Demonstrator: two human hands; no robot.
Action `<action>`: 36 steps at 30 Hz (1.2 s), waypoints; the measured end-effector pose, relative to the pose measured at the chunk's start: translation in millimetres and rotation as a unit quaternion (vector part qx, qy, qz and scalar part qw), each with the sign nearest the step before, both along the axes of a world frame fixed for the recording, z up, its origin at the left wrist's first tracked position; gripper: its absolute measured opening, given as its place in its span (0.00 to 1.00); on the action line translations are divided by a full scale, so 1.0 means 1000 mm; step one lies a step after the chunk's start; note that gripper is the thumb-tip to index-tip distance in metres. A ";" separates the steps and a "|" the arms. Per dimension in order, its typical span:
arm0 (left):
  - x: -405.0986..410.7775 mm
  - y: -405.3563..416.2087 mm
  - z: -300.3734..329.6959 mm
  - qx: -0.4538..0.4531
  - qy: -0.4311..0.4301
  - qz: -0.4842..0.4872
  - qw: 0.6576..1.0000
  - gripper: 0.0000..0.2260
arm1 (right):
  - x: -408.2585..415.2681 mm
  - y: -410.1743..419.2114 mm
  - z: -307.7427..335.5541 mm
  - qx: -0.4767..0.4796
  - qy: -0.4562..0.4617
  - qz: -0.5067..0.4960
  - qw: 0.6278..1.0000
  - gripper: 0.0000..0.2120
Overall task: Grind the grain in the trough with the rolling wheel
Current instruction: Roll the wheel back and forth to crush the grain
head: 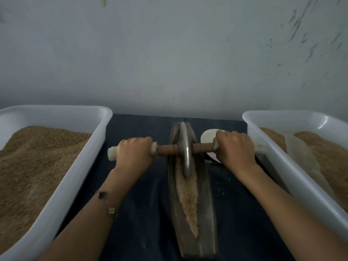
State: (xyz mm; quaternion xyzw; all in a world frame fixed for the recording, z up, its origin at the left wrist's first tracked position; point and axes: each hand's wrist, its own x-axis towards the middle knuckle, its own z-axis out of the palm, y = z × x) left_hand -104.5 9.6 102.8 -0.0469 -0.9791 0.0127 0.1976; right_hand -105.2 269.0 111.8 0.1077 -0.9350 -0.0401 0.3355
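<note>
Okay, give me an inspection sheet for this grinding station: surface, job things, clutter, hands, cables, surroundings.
Surface: dark cloth covers the table; a few pale crumbs lie right of the trough.
Job's things: metal rolling wheel stands in the long trough, toward its far end; ground grain lies along the groove.
Clutter: left tub and right tub, both white, hold brown grain; a pale scoop lies in the right one; a white rounded object sits behind the right hand.
Hands: left hand and right hand grip the axle handles.
Cables: nothing seen.
Surroundings: pale wall, scuffed at upper right.
</note>
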 end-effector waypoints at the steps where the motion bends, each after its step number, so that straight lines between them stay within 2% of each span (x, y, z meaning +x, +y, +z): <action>1: -0.013 0.001 0.004 0.012 -0.010 0.007 1.000 0.12 | -0.013 0.000 0.003 0.000 -0.002 -0.008 1.000 0.13; 5: -0.054 0.004 0.028 0.018 -0.010 0.011 1.000 0.05 | -0.052 0.003 0.006 -0.006 -0.022 -0.058 0.998 0.05; 7: -0.062 0.004 0.032 0.013 -0.005 0.008 1.000 0.04 | -0.058 0.004 0.006 -0.010 -0.021 -0.066 0.998 0.05; 10: -0.054 0.003 0.024 0.001 0.001 0.010 1.000 0.06 | -0.052 0.002 0.005 -0.005 -0.011 -0.049 0.999 0.06; 14: -0.016 0.002 0.012 -0.019 -0.013 0.002 1.000 0.06 | -0.008 0.000 0.005 0.004 -0.007 -0.027 1.000 0.14; 16: 0.012 0.002 0.012 -0.029 -0.029 -0.009 0.999 0.07 | 0.023 0.003 0.002 0.008 -0.046 -0.028 0.999 0.14; 19: 0.056 0.001 0.022 -0.044 -0.053 -0.022 0.997 0.07 | 0.065 0.012 0.000 0.016 -0.143 -0.048 0.988 0.07; 21: 0.086 -0.001 0.029 -0.045 -0.056 -0.023 0.997 0.07 | 0.090 0.016 0.005 0.014 -0.153 -0.045 0.987 0.11; 25: 0.119 -0.005 0.037 -0.037 -0.070 -0.018 0.997 0.07 | 0.120 0.018 0.018 -0.021 -0.108 0.013 0.994 0.22; 27: 0.117 -0.006 0.038 -0.029 -0.069 -0.019 0.997 0.07 | 0.118 0.018 0.019 -0.030 -0.129 0.007 0.991 0.23; 31: 0.088 0.000 0.027 -0.022 -0.016 -0.059 0.998 0.12 | 0.086 0.017 0.002 0.035 -0.192 -0.063 0.979 0.13; 33: 0.066 0.002 0.020 -0.010 0.034 -0.106 0.994 0.17 | 0.062 0.015 -0.002 0.004 -0.199 -0.065 0.978 0.10; 36: 0.025 0.003 0.008 -0.014 0.032 -0.045 0.998 0.14 | 0.016 0.009 -0.001 -0.014 -0.144 -0.057 0.988 0.07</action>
